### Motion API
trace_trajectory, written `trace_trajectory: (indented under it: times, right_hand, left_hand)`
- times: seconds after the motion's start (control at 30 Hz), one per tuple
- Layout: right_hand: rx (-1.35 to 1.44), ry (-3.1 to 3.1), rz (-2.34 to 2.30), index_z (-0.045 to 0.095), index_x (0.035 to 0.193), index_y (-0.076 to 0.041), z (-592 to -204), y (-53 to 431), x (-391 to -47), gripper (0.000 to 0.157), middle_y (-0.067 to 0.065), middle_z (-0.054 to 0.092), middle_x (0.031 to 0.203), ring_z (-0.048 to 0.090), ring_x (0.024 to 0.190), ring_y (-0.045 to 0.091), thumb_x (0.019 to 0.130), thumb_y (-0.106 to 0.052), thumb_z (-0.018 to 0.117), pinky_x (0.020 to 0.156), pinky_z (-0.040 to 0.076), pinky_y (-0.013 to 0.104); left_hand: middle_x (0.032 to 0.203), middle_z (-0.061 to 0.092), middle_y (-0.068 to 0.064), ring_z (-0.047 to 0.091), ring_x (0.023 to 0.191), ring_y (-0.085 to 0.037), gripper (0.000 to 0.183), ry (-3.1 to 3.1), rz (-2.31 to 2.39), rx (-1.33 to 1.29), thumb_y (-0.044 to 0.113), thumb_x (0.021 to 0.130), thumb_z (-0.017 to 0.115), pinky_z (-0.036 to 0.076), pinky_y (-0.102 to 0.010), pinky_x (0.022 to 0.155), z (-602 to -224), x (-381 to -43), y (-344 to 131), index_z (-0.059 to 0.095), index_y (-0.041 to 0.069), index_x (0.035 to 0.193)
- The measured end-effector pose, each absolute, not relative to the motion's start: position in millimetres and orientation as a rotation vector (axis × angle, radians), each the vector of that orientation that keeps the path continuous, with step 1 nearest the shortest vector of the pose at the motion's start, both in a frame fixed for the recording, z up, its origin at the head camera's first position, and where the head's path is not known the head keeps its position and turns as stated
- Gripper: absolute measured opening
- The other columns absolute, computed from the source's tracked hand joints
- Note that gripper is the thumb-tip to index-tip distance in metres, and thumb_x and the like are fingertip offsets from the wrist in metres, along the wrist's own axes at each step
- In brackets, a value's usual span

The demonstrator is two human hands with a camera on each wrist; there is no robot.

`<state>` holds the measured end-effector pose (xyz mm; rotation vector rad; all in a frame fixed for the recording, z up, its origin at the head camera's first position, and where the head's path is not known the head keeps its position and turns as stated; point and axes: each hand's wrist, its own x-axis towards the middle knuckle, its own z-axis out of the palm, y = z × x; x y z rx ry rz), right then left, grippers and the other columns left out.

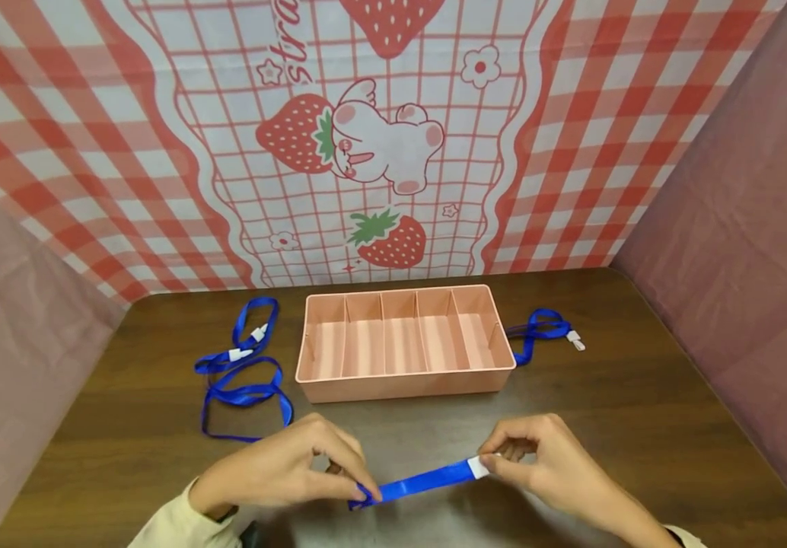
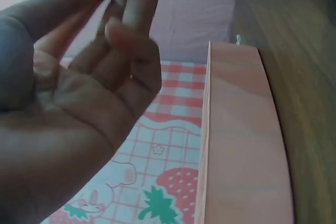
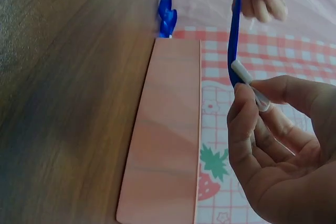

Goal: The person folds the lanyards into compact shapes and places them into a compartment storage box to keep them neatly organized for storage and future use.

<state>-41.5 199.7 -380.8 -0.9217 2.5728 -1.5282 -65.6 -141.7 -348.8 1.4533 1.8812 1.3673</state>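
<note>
Between my two hands a blue lanyard is stretched, rising slightly toward the right in the head view. My left hand pinches its gathered left end between thumb and fingers. At the other end, my right hand pinches the white plastic clip; part of that clip is covered by the fingers. Just beyond the hands stands a pink box with several side-by-side compartments, and no items show inside it.
Left of the box lie more blue lanyards in loose loops, with white clips. Another blue lanyard lies against the box's right side, its white clip pointing outward. A strawberry-print cloth hangs behind the wooden table.
</note>
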Motion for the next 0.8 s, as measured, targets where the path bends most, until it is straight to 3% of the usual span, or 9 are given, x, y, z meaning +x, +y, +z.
trace_trajectory:
  times: [0.2, 0.43, 0.63, 0.8]
  right_hand:
    - [-1.036, 2.726, -1.480, 0.074, 0.084, -0.021, -375, 193, -36, 0.023, -0.011, 0.068, 0.074, 0.057, 0.062, -0.002, 0.080, 0.002, 0.077, 0.055, 0.050, 0.020]
    - [-1.184, 2.837, -1.464, 0.073, 0.086, -0.020, -359, 182, -37, 0.027, -0.016, 0.065, 0.076, 0.054, 0.063, -0.004, 0.078, 0.006, 0.076, 0.054, 0.044, 0.012]
    - [-1.169, 2.886, -1.442, 0.073, 0.085, -0.020, -343, 171, -41, 0.024, -0.019, 0.064, 0.076, 0.053, 0.063, -0.005, 0.080, 0.003, 0.076, 0.055, 0.044, 0.011]
    - [-1.200, 2.824, -1.490, 0.073, 0.086, -0.019, -332, 161, -44, 0.021, -0.016, 0.066, 0.078, 0.054, 0.063, -0.003, 0.083, 0.001, 0.076, 0.054, 0.047, 0.015]
  left_hand:
    - [0.082, 0.069, 0.011, 0.054, 0.069, 0.005, 0.009, 2.124, 1.338, 1.430, 0.016, 0.096, 0.068, 0.048, -0.017, 0.057, -346, -63, -130, 0.073, 0.017, 0.103]
    - [0.084, 0.067, 0.013, 0.052, 0.066, 0.003, 0.018, 2.294, 1.452, 1.317, 0.017, 0.093, 0.071, 0.045, -0.020, 0.054, -335, -59, -106, 0.053, 0.017, 0.095]
    - [0.088, 0.069, 0.014, 0.056, 0.071, 0.003, 0.033, 2.326, 1.471, 1.340, 0.014, 0.092, 0.072, 0.044, -0.019, 0.054, -322, -59, -84, 0.040, 0.015, 0.084]
    - [0.082, 0.065, 0.014, 0.048, 0.068, 0.005, 0.038, 2.381, 1.467, 1.415, 0.011, 0.091, 0.073, 0.040, -0.017, 0.053, -313, -62, -70, 0.037, 0.017, 0.080]
